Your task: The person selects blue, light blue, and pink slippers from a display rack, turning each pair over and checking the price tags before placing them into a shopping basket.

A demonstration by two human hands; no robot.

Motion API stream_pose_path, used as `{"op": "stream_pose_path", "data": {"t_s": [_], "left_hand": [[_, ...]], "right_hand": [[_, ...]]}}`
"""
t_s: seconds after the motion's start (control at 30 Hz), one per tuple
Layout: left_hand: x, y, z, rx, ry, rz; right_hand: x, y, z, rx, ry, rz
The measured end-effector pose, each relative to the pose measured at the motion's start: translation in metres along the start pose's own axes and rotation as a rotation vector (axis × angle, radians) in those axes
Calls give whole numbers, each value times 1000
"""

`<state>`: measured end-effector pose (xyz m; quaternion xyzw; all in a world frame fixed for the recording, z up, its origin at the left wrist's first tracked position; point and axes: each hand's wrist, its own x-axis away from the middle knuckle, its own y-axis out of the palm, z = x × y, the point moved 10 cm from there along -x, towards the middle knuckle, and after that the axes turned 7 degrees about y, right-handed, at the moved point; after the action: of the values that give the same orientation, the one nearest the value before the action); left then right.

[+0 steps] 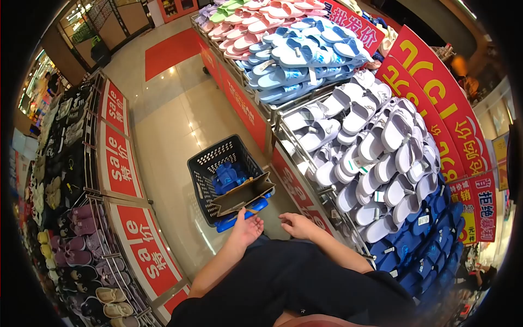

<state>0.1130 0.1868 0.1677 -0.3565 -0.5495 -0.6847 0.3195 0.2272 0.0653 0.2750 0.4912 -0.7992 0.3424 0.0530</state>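
My left hand (248, 229) is palm up with its fingers apart, close to the near end of a black shopping basket (202, 188). Nothing shows in its palm. To the right, my right hand (297, 224) has loosely curled fingers and holds nothing that I can see. Blue slippers (227, 177) lie inside the basket. An open brown bag (243, 195) rests at the basket's near right side, just beyond my left hand. Blue handle parts (253, 206) show around the basket's near edge.
Bins on the right hold white slippers (359, 147), light blue slippers (305, 54) and dark blue slippers (425, 240). On the left stands a shoe rack with red sale signs (121, 163). A tiled aisle (169, 120) runs between them, with a red mat (173, 53) farther off.
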Motion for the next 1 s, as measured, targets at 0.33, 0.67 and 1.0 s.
{"op": "stream_pose_path", "data": {"t_s": [0.33, 0.67, 1.0], "left_hand": [[-33, 1, 69, -5, 113, -63], [-56, 22, 150, -104, 228, -48], [-88, 28, 251, -120, 453, 188]], "right_hand": [[-36, 12, -35, 54, 96, -33], [-80, -7, -47, 48, 156, -70], [-191, -81, -43, -226, 19, -3]]}}
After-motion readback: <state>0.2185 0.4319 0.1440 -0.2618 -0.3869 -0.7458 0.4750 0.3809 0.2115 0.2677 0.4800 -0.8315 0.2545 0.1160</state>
